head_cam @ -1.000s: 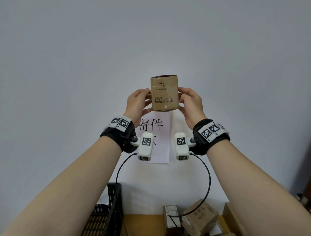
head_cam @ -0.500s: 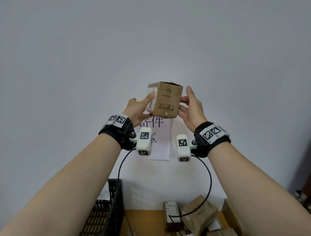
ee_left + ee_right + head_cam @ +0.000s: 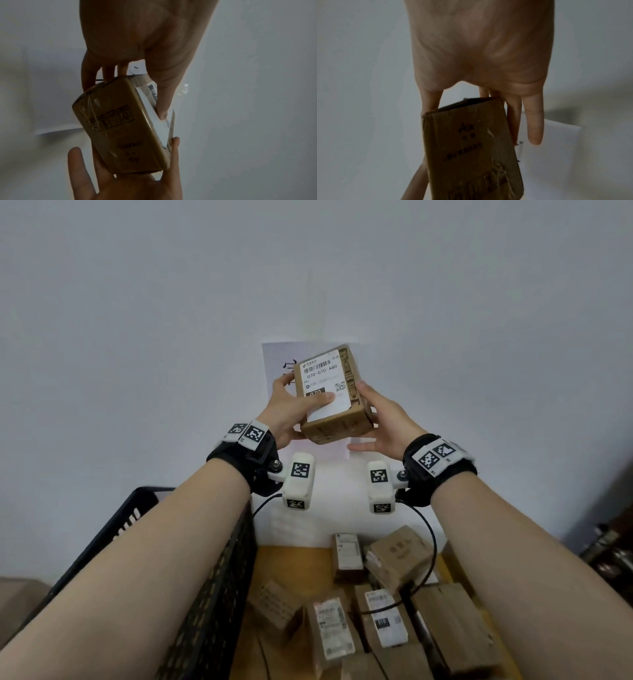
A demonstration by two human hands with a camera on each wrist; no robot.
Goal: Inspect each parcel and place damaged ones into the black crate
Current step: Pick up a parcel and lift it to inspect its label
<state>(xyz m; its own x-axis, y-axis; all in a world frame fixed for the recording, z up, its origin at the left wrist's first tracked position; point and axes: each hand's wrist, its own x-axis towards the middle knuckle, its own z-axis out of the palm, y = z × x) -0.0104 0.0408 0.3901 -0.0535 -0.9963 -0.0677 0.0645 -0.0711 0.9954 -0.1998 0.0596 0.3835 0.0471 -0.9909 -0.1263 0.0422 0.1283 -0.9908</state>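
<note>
The parcel (image 3: 330,395) is held up in front of the wall, above the crate (image 3: 212,594) and well clear of it, label side tilted toward the face. The left hand (image 3: 291,412) is clamped on it: thumb across the white label (image 3: 325,386), fingers curled behind the far side. The right hand (image 3: 380,422) cradles the opposite edge with fingers fairly straight, a support more than a grip; the little finger stands free of the cardboard in the right wrist view.

The step in hand is inspection, and doing it well means showing every face in turn. Best to roll the parcel between the two hands, one always holding while the other resets, so it never hangs from fingertips alone. The thumb now hides part of the label face, so it should shift before that side is judged. Corners and taped seams deserve the closest look: the left wrist view shows wrinkled tape on the brown end face, and the edge nearest the right palm seems scuffed or crushed, though that picture is too dark to be sure.

If damage is confirmed, the parcel goes down and left into the crate; otherwise it belongs right of the crate with the other parcels (image 3: 383,604).
</note>
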